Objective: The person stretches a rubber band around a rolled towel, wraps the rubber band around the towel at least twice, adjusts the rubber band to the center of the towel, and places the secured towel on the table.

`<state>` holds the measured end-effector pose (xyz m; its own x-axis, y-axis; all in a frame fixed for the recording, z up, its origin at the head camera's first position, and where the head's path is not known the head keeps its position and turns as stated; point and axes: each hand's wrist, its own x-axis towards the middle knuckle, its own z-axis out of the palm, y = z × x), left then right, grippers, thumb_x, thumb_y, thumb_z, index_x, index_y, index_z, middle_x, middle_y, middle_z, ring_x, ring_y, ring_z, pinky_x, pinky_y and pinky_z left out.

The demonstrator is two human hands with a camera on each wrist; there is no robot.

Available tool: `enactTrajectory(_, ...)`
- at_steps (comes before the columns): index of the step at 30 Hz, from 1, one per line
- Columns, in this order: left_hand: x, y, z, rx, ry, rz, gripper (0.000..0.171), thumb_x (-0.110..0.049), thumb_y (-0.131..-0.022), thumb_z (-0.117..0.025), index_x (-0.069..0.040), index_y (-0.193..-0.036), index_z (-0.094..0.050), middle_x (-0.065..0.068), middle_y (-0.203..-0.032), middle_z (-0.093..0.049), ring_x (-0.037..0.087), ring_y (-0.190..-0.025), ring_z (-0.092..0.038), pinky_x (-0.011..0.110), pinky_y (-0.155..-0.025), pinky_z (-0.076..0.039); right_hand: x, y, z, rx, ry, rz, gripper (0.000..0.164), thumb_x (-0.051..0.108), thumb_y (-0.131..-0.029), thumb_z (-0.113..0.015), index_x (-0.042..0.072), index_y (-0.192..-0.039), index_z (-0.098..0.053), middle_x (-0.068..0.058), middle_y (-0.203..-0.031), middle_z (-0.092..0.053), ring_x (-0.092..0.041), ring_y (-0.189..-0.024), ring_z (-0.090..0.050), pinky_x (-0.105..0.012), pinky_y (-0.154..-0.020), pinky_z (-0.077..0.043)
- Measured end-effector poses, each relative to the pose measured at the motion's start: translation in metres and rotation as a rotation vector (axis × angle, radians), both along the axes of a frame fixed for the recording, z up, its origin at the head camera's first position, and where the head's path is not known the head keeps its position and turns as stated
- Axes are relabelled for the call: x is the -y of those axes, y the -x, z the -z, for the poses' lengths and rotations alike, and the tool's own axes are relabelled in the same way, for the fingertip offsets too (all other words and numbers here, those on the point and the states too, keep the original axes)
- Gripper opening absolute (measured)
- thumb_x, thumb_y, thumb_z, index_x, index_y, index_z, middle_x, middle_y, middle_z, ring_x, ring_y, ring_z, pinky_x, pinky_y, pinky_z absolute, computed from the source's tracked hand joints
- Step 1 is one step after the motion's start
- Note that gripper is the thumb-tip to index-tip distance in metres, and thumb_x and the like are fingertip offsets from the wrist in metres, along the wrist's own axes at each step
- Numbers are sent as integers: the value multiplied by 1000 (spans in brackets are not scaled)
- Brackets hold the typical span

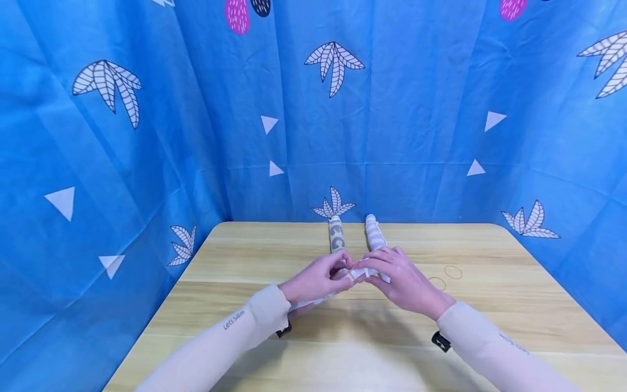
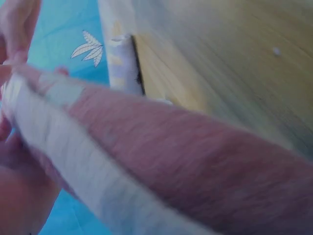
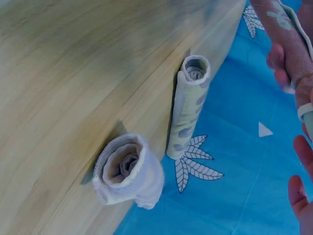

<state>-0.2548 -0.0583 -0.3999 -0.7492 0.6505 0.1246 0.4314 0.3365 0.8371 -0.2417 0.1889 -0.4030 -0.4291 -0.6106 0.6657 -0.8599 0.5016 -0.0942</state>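
A rolled towel (image 2: 161, 137), pinkish-brown with a pale edge, lies slantwise between my two hands above the table. My left hand (image 1: 320, 277) grips it, with thumb and fingers around the roll. My right hand (image 1: 404, 280) holds the other end, its fingers bent over the top and thumb below. Around the roll near that end runs a thin tan rubber band (image 3: 305, 76). Fingertips of both hands almost meet there in the head view. Part of the roll is hidden behind the hands.
Beyond my hands, a rolled towel with grey figures (image 1: 337, 234) and a pale striped rolled towel (image 1: 375, 234) lie on the wooden table (image 1: 235, 326). Two loose rubber bands (image 1: 453, 267) are to the right. A blue patterned curtain (image 1: 392, 109) surrounds the table's back and sides.
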Motion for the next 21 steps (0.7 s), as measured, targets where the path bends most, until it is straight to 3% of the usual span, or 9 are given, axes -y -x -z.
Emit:
enactTrajectory(2,-1,-3,2,-178,61,-20,23,-24,-94,-71,-25,-110,-54,-4,-97,-65,10,-84,-62,25,-76,-52,1,0,0,9,19,8,43,13,-79,-84,22,-119,-70,9,-117,-70,-15,-110,-61,-34,-82,-38)
enactTrajectory(4,-2,-5,4,-411,145,-41,24,-26,-93,-73,-26,-111,-56,-7,-96,-67,7,-83,-62,23,-75,-53,1,-1,-1,20,33,18,42,12,-79,-84,21,-118,-70,9,-116,-71,-14,-108,-62,-33,-81,-36)
enactTrajectory(7,-4,-8,5,-728,220,-46,28,-26,-93,-73,-25,-117,-60,-6,-105,-73,7,-89,-68,23,-82,-55,1,-2,-2,42,57,32,40,11,-79,-84,21,-116,-71,9,-113,-71,-12,-105,-62,-33,-81,-34)
enactTrajectory(10,-5,-8,6,-928,233,-29,36,-22,-93,-73,-23,-127,-61,-3,-112,-73,10,-93,-71,25,-86,-56,1,-4,-4,84,100,59,36,10,-81,-83,22,-113,-72,10,-110,-72,-11,-103,-63,-34,-83,-33)
enactTrajectory(12,-5,-8,5,-1020,237,-27,39,-20,-92,-74,-21,-130,-62,-2,-110,-73,11,-90,-71,24,-85,-56,2,-6,-6,112,136,81,34,10,-81,-82,23,-111,-73,11,-107,-72,-11,-102,-64,-36,-84,-33)
enactTrajectory(15,-6,-10,3,-1088,258,-33,39,-17,-90,-75,-20,-127,-63,-1,-104,-72,11,-84,-68,23,-80,-56,3,-6,-5,128,170,112,32,9,-81,-82,24,-107,-73,12,-104,-74,-12,-100,-67,-38,-86,-31)
enactTrajectory(21,-9,-10,5,-1102,334,-43,30,-16,-89,-75,-18,-117,-63,-1,-95,-68,11,-79,-62,21,-76,-54,7,-4,2,86,154,137,27,10,-78,-84,22,-101,-75,11,-97,-75,-11,-90,-67,-39,-85,-30)
